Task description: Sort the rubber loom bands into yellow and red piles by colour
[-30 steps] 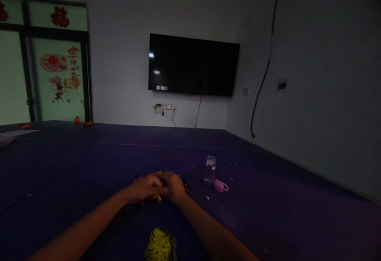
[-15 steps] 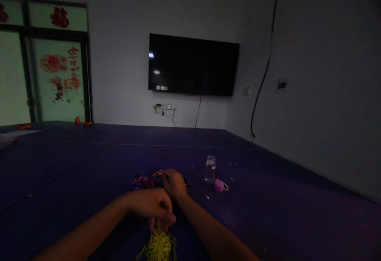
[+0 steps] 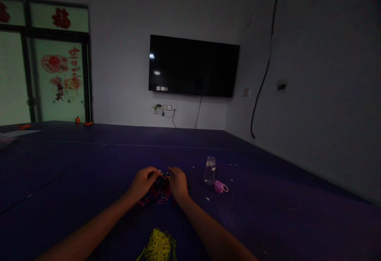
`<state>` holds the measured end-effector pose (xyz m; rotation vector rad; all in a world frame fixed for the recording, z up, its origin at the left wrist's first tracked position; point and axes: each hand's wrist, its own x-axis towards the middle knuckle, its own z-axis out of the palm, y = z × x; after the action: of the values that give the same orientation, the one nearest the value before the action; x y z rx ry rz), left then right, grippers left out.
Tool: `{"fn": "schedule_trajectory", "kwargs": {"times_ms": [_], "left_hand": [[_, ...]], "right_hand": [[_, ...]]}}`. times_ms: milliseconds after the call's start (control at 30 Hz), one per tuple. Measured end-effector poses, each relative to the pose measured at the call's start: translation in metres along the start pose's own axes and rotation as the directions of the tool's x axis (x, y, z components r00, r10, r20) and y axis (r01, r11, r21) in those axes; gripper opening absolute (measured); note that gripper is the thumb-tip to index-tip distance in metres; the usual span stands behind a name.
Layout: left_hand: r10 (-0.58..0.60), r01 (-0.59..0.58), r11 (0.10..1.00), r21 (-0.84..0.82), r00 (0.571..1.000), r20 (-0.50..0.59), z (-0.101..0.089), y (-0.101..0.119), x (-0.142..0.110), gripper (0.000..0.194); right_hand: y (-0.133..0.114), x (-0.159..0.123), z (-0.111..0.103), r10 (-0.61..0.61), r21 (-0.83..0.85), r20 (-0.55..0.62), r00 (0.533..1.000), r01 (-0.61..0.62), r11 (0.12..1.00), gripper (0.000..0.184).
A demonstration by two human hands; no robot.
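A tangled heap of multicoloured strings [image 3: 159,194], mostly dark pink, red and blue, lies on the dark blue floor between my hands. My left hand [image 3: 145,182] is over the heap's left side, thumb and fingertips drawn together; what is between them is too small to make out. At the right side of the heap, my right hand [image 3: 178,184] has its fingers curled closed on the strings, with a bit of yellow showing near the fingertips. Closer to me, at the bottom of the view, lies a separate loose pile of yellow strings [image 3: 158,247], touched by neither hand.
A clear bottle [image 3: 210,171] stands uncapped to the right, with a pink looped lid [image 3: 219,186] beside it. Small white scraps [image 3: 207,198] are scattered around there. Farther off are a wall-mounted television [image 3: 193,66], a hanging cable [image 3: 262,86] and a glass door [image 3: 59,78].
My left hand has moved from the yellow pile up and away from me to the multicoloured heap. My right hand has shifted slightly. The yellow pile is now uncovered.
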<state>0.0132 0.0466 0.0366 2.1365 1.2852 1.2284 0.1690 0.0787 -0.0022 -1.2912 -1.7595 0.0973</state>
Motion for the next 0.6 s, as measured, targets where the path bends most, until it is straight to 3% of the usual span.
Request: {"fn": "schedule_trajectory", "kwargs": {"times_ms": [67,167,433,600], "left_hand": [[0.116,-0.095,0.978,0.183,0.987,-0.11,-0.005,-0.02,0.0,0.032],[0.254,-0.218,0.913,0.345,0.965,-0.063,-0.011,-0.041,-0.003,0.026],[0.333,-0.345,0.84,0.418,0.937,0.105,-0.002,-0.055,-0.001,0.03],[0.281,-0.334,0.841,0.425,0.942,0.185,0.002,-0.066,0.001,0.035]], "right_hand": [[0.003,0.002,0.001,0.024,-0.033,-0.001,1.0,-0.024,0.999,0.052],[0.005,0.002,0.001,0.052,-0.076,0.019,0.998,-0.05,0.996,0.051],[0.002,-0.003,-0.005,0.12,-0.249,0.095,0.988,-0.093,0.964,0.038],[-0.001,-0.004,-0.005,0.135,-0.323,0.146,0.98,-0.081,0.943,0.035]]}}
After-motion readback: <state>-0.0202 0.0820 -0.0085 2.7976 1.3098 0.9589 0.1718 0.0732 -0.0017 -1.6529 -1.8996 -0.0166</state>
